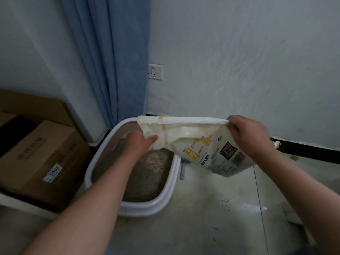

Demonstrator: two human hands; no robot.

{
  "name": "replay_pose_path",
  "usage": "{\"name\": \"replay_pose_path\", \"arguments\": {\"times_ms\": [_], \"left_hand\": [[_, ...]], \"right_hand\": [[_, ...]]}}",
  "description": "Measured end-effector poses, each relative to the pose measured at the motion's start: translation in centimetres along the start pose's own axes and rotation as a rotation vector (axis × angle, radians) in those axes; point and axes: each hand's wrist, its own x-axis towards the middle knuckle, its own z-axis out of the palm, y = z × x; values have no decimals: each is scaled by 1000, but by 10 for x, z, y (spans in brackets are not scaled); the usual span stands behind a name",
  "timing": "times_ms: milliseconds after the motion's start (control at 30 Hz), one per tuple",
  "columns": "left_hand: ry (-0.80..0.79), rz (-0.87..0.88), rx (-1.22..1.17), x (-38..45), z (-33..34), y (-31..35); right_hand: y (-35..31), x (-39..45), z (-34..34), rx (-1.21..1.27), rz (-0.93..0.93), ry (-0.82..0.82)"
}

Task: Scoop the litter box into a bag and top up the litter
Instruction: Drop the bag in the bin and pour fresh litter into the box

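Observation:
A white litter bag (pixel 200 142) with yellow print and a barcode hangs tilted above the right side of the litter box (pixel 171 192). My left hand (pixel 138 142) grips the bag's left edge, thumb over the plastic. My right hand (pixel 246 133) pinches its upper right corner. The box is white-rimmed, stands on the floor in the corner and holds grey-brown litter (pixel 147 173). A grey scoop (pixel 182 170) hangs on the box's right side, partly hidden by the bag.
Cardboard boxes (pixel 42 155) stand left of the litter box. A blue curtain (pixel 114 61) hangs behind it beside a wall socket (pixel 155 71). Loose litter grains (pixel 227 201) dot the pale tiled floor to the right.

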Motion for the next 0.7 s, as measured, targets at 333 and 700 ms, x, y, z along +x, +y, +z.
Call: {"name": "replay_pose_path", "arguments": {"times_ms": [333,700], "left_hand": [[119,-18,-119,9,-2,-2],[143,-151,-253,14,0,3]], "right_hand": [[-5,6,-10,-1,-80,-143],[-18,19,-30,-45,-140,-222]]}}
